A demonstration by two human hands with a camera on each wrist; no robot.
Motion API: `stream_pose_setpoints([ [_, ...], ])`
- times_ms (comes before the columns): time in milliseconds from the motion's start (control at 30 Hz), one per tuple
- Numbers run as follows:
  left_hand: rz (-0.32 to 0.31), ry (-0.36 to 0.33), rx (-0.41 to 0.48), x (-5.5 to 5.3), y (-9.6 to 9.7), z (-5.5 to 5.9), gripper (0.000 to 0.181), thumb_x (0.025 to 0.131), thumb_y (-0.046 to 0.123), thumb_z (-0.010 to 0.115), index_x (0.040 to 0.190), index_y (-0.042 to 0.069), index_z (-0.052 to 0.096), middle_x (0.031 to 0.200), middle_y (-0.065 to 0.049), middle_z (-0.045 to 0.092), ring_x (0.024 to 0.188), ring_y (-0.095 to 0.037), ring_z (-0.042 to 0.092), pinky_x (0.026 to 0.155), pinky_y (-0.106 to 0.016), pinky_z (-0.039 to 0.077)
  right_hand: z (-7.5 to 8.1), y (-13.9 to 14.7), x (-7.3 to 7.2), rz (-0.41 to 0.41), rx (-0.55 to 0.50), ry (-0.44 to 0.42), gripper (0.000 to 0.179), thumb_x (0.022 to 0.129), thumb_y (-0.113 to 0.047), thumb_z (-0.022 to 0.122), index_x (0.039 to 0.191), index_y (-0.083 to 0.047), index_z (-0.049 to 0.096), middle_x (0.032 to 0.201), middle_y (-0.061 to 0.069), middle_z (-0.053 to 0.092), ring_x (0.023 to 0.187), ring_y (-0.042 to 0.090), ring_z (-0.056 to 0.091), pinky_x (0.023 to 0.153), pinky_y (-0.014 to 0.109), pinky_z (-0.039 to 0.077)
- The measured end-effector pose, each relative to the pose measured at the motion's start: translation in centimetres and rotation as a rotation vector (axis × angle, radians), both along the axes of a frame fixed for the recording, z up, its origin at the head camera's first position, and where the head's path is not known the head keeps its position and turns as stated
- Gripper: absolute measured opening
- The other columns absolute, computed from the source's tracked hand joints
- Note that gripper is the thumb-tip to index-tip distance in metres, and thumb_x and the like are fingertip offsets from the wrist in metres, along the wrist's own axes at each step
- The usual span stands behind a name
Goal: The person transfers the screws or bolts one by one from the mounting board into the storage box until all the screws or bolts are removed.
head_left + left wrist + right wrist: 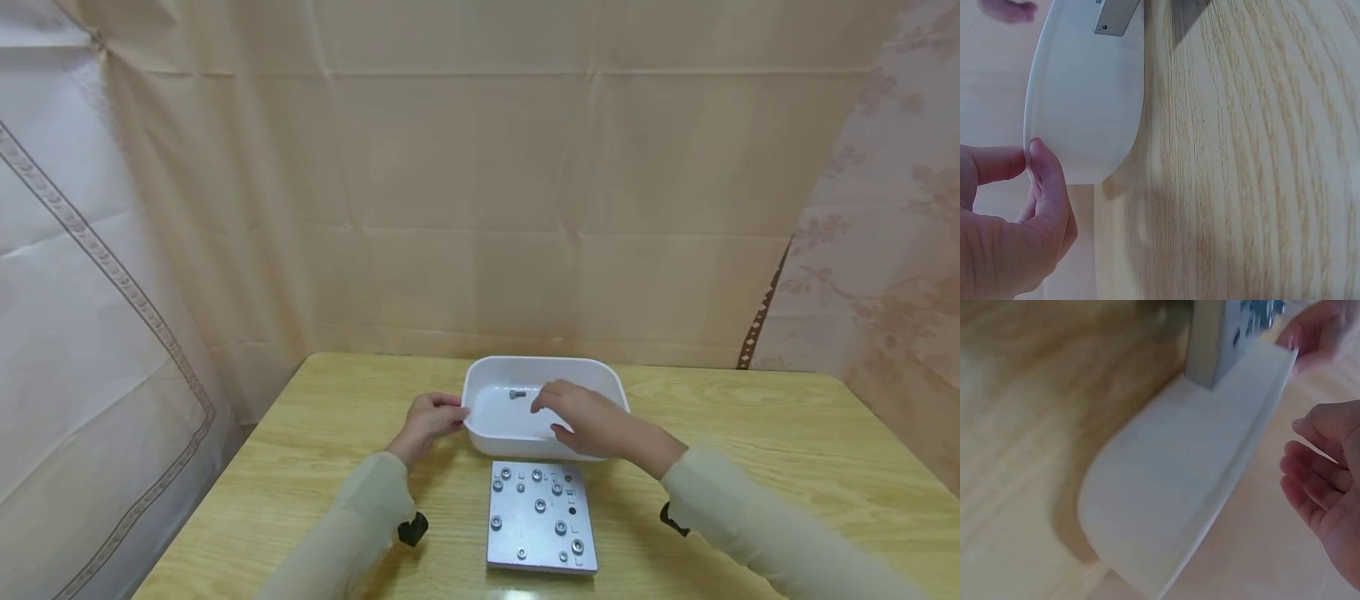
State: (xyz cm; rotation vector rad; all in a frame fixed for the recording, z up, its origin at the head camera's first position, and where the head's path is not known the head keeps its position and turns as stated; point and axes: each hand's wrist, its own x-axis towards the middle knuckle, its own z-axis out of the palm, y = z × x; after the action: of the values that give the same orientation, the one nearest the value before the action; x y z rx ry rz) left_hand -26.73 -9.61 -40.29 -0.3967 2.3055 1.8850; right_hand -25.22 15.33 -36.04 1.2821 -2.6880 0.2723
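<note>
Reaching past a metal plate (pixel 528 527), left hand (pixel 431 421) pinches tray (pixel 517 447), right hand (pixel 588 418) seemingly loose.

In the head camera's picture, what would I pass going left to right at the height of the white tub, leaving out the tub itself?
White cloth with a patterned band → left hand → small metal screw → right hand → floral cloth.

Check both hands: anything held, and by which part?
Left hand pinches the white tub by the rim at its left end; right hand holds nothing visible.
</note>
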Motion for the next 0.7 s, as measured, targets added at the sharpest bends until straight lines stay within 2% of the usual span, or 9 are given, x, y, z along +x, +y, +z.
stream_pose_setpoints([
  [267, -0.009, 0.017, 0.010, 0.0, -0.1, 0.0, 0.030, 0.085, 0.002, 0.068, 0.112, -0.009, 0.061, 0.106, -0.021, 0.063, 0.080, -0.017, 0.063, 0.078, -0.030, 0.061, -1.0, 0.6, 2.5, 0.035, -0.037, 0.033, 0.030, 0.079, -0.006, 0.076, 0.107, -0.010, 0.065, 0.105, 0.001, 0.066, 0.101, 0.014, 0.062, 0.091, 0.032, 0.056],
  [467, -0.012, 0.017, 0.009, 0.0, -0.1, -0.1, 0.031, 0.085, 0.002, 0.068, 0.112, -0.009, 0.061, 0.105, -0.020, 0.063, 0.080, -0.017, 0.063, 0.078, -0.029, 0.061, -2.2, 0.8, 3.3, 0.084, -0.057, 0.018, 0.025, 0.081, -0.008, 0.074, 0.104, -0.010, 0.066, 0.100, -0.001, 0.067, 0.094, 0.009, 0.061, 0.086, 0.026, 0.056],
  [700, -0.010, 0.005, 0.010, -0.2, -0.1, -0.2, 0.032, 0.085, 0.002, 0.068, 0.114, -0.009, 0.061, 0.107, -0.021, 0.063, 0.081, -0.018, 0.063, 0.079, -0.030, 0.061, -2.9, 0.4, 3.9, 0.088, -0.023, -0.042, 0.019, 0.086, -0.010, 0.068, 0.105, -0.014, 0.067, 0.099, -0.006, 0.066, 0.093, 0.006, 0.061, 0.085, 0.021, 0.056],
])
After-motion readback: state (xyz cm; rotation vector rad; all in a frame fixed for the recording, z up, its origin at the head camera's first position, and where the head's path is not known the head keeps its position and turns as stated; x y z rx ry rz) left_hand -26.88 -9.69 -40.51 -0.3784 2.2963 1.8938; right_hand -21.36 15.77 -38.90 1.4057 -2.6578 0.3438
